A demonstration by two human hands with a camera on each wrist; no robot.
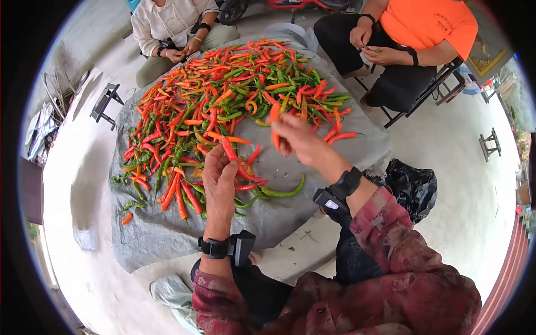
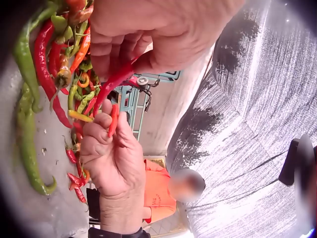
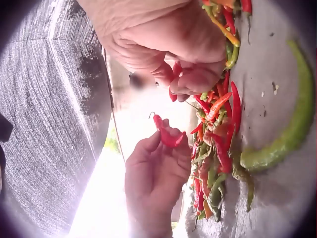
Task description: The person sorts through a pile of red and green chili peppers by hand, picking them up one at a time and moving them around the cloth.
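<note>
My left hand (image 1: 219,181) pinches a curved red chili pepper (image 1: 231,149) between thumb and fingers, just above the near part of the pile. In the right wrist view this pepper (image 3: 170,138) shows its thin hooked stem pointing up. Farther right, my right hand (image 1: 304,137) grips another chili pepper (image 1: 275,120), orange-red in the head view. Seen from the left wrist, that pepper (image 2: 114,120) stands upright between thumb and curled fingers. A big heap of red, green and orange chili peppers (image 1: 195,111) spreads beyond both hands.
The heap lies on a grey sheet (image 1: 145,240). A green chili pepper (image 1: 285,190) lies apart near the front edge. Two people sit across, one in a white top (image 1: 167,22), one in an orange shirt (image 1: 427,28). A black plastic bag (image 1: 411,190) stands at right.
</note>
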